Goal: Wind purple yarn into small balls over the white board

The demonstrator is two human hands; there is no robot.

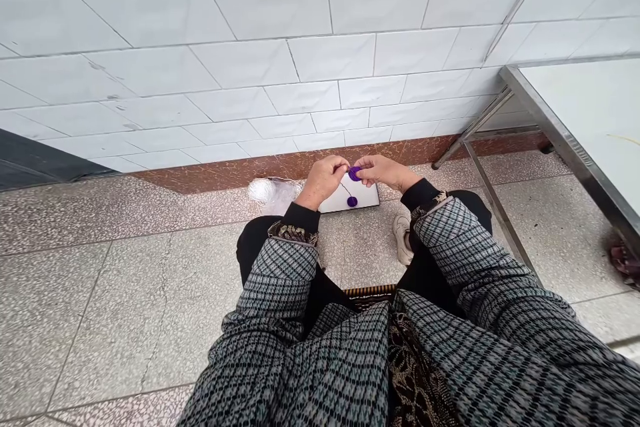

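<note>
My right hand pinches a small purple yarn piece between thumb and fingers. Close at its left, my left hand is closed in a pinch, and a thin dark strand of yarn runs down from its fingers. Below both hands, a small ball of purple yarn rests on a white flat box or board with a dark edge. Whether a hook or needle is in the fingers is too small to make out.
White yarn in a clear plastic bag lies on the floor left of the board. A metal-framed table stands at the right. Ahead is a white tiled wall. A pale shoe is beside the board.
</note>
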